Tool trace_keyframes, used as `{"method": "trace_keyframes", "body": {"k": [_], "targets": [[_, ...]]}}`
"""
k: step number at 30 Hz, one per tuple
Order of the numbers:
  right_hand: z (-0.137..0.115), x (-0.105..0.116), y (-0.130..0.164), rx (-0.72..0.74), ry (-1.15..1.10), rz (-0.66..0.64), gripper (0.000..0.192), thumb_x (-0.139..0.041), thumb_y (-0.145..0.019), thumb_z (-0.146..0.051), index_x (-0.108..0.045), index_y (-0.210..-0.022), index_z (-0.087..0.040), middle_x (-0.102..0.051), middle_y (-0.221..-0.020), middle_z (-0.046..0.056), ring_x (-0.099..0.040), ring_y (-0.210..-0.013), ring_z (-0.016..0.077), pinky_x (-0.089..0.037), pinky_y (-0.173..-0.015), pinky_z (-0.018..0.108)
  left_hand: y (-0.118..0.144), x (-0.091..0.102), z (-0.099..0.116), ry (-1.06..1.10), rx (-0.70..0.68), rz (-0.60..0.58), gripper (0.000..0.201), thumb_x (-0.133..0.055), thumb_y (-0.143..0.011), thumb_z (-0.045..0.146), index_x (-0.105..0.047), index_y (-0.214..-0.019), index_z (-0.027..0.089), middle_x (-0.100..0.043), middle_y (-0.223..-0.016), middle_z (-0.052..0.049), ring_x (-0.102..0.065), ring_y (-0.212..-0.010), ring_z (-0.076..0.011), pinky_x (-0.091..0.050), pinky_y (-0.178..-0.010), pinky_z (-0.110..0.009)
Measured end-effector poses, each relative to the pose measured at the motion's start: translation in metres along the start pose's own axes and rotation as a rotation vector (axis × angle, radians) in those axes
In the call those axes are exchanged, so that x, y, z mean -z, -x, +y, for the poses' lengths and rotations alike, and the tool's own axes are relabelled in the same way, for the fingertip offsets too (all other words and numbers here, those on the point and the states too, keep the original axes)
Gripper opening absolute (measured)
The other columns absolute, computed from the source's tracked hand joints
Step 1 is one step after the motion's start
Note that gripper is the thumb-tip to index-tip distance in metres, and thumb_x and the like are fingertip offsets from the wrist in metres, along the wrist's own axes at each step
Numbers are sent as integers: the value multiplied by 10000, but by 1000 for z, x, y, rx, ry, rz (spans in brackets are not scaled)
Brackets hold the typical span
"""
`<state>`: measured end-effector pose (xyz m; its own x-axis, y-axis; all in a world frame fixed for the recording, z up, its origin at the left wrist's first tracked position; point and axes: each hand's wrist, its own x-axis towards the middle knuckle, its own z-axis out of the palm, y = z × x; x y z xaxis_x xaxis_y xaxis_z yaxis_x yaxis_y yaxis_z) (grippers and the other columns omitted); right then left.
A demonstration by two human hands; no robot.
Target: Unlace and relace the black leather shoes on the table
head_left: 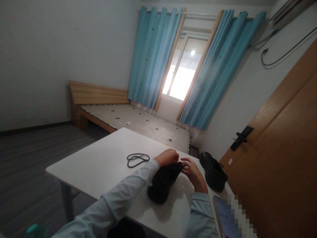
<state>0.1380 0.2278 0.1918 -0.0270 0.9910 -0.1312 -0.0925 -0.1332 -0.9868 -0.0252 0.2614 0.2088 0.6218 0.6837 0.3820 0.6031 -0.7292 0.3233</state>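
Observation:
A black shoe point(162, 185) sits on the white table in front of me, its toe pointing toward me. My left hand point(169, 157) reaches over the shoe's far end with the fingers curled in; what they grip is too dark and small to make out. At the shoe's right side, my right hand point(192, 172) touches its upper edge, with the fingers bent and somewhat apart. A looped black shoelace point(138, 160) lies on the table left of the shoe. The other black shoe point(213, 172), with its lace in, stands near the table's right edge.
The white table point(99, 158) spans the middle of the view. A phone point(226, 216) lies at its right front edge. Beyond are a bed point(148, 127) with a small white remote point(128, 124) on it, blue curtains, and a wooden door point(279, 158) at right. A green cap point(33, 228) shows bottom left.

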Motion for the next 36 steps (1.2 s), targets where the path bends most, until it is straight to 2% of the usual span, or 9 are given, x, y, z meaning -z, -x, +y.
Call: {"method": "trace_keyframes", "body": {"k": [9, 19, 22, 24, 29, 36], "targets": [[0, -2, -1, 2, -7, 6, 280, -546, -536, -121, -543, -806, -195, -602, -543, -38, -598, -529, 136, -477, -568, 255, -1, -6, 0, -103, 5, -5, 125, -596, -769, 181, -709, -815, 153, -675, -803, -83, -627, -789, -197, -441, -706, -253], [0, -6, 4, 45, 54, -16, 187, -527, -639, -177, -553, -824, -196, -609, -651, -22, -613, -576, 134, -503, -580, 268, -3, -16, -4, -35, 54, 45, 127, -627, -754, 204, -715, -835, 163, -707, -773, -81, -644, -772, -198, -447, -692, -247], [2, -6, 1, 32, 166, 19, 91, -539, -695, -230, -538, -780, -198, -601, -651, -19, -609, -565, 130, -495, -555, 260, -2, -15, -3, 32, 89, 72, 121, -634, -753, 194, -698, -853, 171, -700, -755, -50, -637, -733, -172, -441, -661, -226], [4, -5, -1, -5, 281, 34, 91, -537, -735, -286, -520, -739, -197, -597, -636, -16, -598, -535, 126, -479, -517, 251, -1, -14, -1, 55, 114, 69, 116, -633, -755, 189, -685, -857, 173, -693, -749, -37, -633, -722, -163, -438, -653, -220], [9, -6, 1, -50, 382, -47, 219, -514, -774, -412, -523, -738, -196, -627, -675, 6, -597, -519, 128, -467, -499, 257, 0, -9, 4, 98, 134, 54, 146, -636, -748, 166, -658, -892, 169, -691, -770, -32, -632, -749, -161, -439, -660, -216], [9, -6, 2, -41, 333, -110, 173, -514, -774, -370, -525, -762, -198, -618, -660, -10, -592, -521, 121, -477, -521, 255, 1, -8, 5, 170, 131, 64, 160, -626, -732, 133, -651, -889, 157, -691, -773, -34, -626, -737, -155, -442, -659, -210]]}}
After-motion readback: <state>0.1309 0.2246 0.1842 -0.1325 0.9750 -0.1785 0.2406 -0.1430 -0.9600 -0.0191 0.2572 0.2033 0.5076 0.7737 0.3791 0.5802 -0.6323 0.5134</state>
